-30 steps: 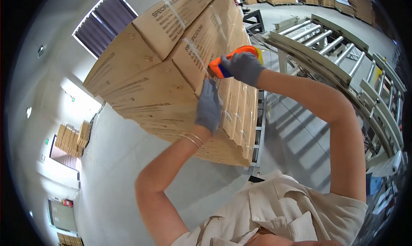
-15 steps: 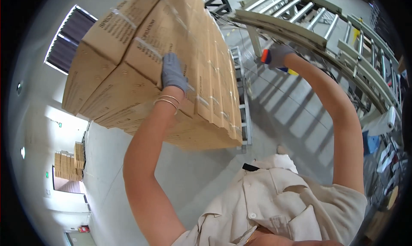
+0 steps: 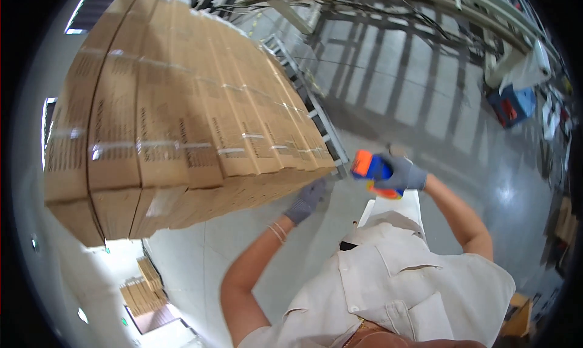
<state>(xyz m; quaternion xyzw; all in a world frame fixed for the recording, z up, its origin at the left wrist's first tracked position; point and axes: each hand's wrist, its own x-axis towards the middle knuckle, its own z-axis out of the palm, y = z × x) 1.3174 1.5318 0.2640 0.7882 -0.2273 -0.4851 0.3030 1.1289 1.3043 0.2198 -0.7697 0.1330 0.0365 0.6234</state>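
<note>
Straight out across the grey floor (image 3: 486, 184), barred with dark shadow stripes (image 3: 369, 65) over on the far right side. Up on the left, a great towering stack of brown cartons (image 3: 182, 105), tier pressed against tier, crossed by pale shiny bands (image 3: 164, 144) and looming huge in the fisheye view. Along the top right, a long pale metal frame (image 3: 293, 16). Down at the bottom, a cream shirt (image 3: 419, 287) (a thoroughly crumpled front, too). Tight against the right edge of the cartons, a ladder-like metal rack (image 3: 331, 128). Beneath the frame's right end, a blue box (image 3: 513, 105), with a white roll (image 3: 534, 68) just above. On to the hands! Left hand (image 3: 305, 201), grey-gloved, just by the stack's lower corner; cannot tell, through the blur, whether touching or apart, released or clenched. Right hand (image 3: 402, 174), gloved to match, wrapped around an orange-and-blue handheld tool (image 3: 378, 167), in front of the shirt, right of the stack and apart from it. Smallest of all, thin pale bracelets (image 3: 277, 231) below the left glove.
</note>
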